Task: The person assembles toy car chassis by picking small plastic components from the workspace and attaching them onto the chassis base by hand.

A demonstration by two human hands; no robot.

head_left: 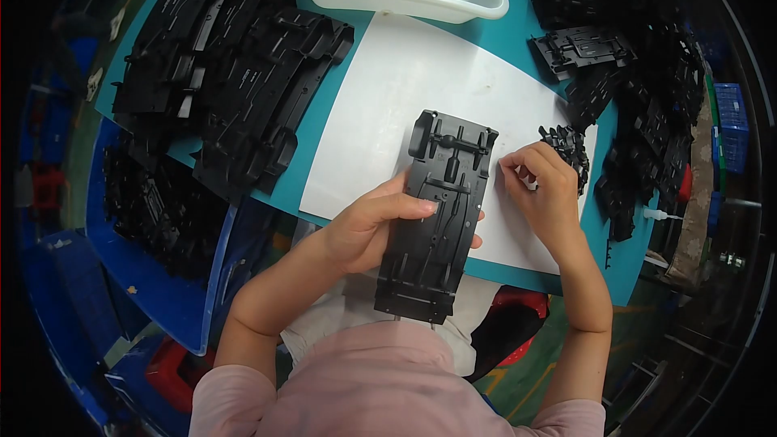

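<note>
My left hand is closed around a black plastic chassis plate, thumb on its face and fingertips showing past the far edge. The plate is long, with moulded axle and shaft shapes, and is tilted over the near edge of the white sheet. To its right, apart from it, is my right hand, with thumb and fingers curled into a pinch. Whatever it may hold is too small or hidden to make out. Just behind that hand a pile of small black parts lies on the sheet.
Stacked larger black trays cover the table's left side. A white bin stands at the back. More black chassis plates are heaped along the right. Below the left edge, a blue crate holds black parts. A small white-tipped bottle lies at right.
</note>
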